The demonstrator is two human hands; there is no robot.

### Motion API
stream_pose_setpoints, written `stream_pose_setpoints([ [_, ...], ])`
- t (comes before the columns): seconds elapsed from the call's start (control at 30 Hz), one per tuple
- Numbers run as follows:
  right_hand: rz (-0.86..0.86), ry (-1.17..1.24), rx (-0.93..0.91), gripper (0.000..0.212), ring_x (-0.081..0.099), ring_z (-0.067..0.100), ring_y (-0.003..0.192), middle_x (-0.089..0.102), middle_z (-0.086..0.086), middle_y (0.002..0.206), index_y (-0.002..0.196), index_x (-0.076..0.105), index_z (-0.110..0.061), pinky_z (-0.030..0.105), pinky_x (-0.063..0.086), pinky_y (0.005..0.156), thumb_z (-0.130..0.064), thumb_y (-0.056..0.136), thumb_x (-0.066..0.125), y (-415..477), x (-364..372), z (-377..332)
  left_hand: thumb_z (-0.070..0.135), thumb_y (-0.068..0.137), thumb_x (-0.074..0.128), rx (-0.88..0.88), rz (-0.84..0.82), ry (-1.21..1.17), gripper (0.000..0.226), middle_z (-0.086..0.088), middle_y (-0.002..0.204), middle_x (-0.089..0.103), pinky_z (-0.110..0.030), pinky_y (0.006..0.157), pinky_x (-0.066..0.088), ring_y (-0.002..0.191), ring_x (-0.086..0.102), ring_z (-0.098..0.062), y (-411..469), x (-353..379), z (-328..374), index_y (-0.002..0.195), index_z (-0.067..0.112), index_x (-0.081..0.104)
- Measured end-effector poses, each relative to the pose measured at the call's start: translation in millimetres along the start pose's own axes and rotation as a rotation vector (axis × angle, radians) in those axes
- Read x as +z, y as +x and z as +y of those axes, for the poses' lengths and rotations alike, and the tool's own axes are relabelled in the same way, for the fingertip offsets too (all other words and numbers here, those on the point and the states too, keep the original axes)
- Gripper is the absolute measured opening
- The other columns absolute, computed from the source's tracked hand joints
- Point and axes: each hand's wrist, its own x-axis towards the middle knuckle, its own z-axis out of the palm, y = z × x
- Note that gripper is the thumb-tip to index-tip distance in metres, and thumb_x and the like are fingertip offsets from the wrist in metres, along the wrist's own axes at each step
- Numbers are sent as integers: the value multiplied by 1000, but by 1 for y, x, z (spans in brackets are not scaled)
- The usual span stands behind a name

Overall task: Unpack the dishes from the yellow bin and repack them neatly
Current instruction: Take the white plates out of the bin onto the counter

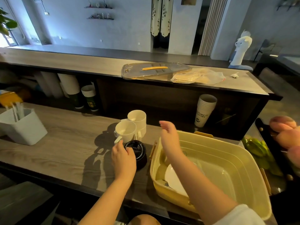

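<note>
The yellow bin (240, 161) stands on the wooden counter at the right, with a white plate (174, 177) leaning inside at its left end. Left of the bin sits a black cup with a lid (136, 151); my left hand (123, 157) grips its left side. Behind it stand white mugs (125, 130), some of them stacked (137, 118). My right hand (168, 135) hovers above the bin's left rim, fingers straight, holding nothing.
A clear lid with a yellow handle (155, 71) and a plastic bag (198, 76) lie on the raised bar top behind. A white utensil holder (24, 127) stands at the left. Another person's hand (285, 132) appears at the right edge. Paper cups (205, 109) stand under the bar.
</note>
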Motion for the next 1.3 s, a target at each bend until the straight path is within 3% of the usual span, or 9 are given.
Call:
stream_pose_setpoints([
  [0.07,103,-14,85,30,56,3,82,54,-19,96,114,54,-34,14,45,57,-13,96,43,4,-29,14,13,94,44,243,66,16,39,-5,142,36,-37,107,37,131,36,-20,-21,2,10,133,14,43],
  [0.13,143,-74,183,25,54,5,74,56,-10,92,115,56,-27,16,42,52,-14,98,42,5,-56,32,11,91,46,458,33,30,34,7,138,36,-25,106,35,129,33,-6,-40,8,23,123,22,47],
  [0.27,121,-215,366,26,55,20,88,60,10,111,118,56,-8,33,43,78,-11,95,45,-6,-93,67,16,90,42,714,-239,62,24,25,115,36,-8,83,36,103,41,7,-66,35,46,107,31,50],
  [0.33,86,-279,457,30,54,31,104,59,17,120,122,54,-6,38,44,92,-10,93,47,-11,-106,80,17,92,46,610,-393,88,25,18,118,42,-13,77,38,96,47,1,-74,59,52,112,31,49],
  [0.5,8,-342,660,45,50,36,115,50,22,131,137,39,-2,38,42,91,-14,94,47,-21,-124,84,30,93,48,109,-646,439,62,-10,144,37,-38,101,40,126,44,-29,-76,94,56,147,18,23],
  [0.7,-46,-296,863,59,44,40,123,39,22,140,146,18,-7,50,44,94,-23,97,48,-33,-123,78,24,94,45,-238,-713,425,45,-13,126,55,-29,75,43,109,56,-25,-61,100,64,135,7,42],
  [0.9,-29,-270,810,61,41,40,125,37,21,142,150,11,-10,50,43,94,-19,98,42,-32,-125,83,24,97,38,-213,-811,512,40,-11,124,55,-26,75,41,97,51,-21,-58,103,65,132,7,46],
  [1.13,-7,-157,765,61,40,39,119,35,19,141,150,17,-16,49,45,81,-17,95,43,-34,-134,89,18,98,41,-206,-810,508,37,-13,119,54,-28,82,43,112,54,-24,-53,102,60,132,4,45],
  [1.3,94,-53,711,49,47,37,115,46,18,132,141,36,-14,52,49,92,-15,94,47,-34,-140,89,17,98,42,-248,-763,393,36,-5,88,48,-27,74,41,91,47,-21,-52,103,58,131,4,45],
])
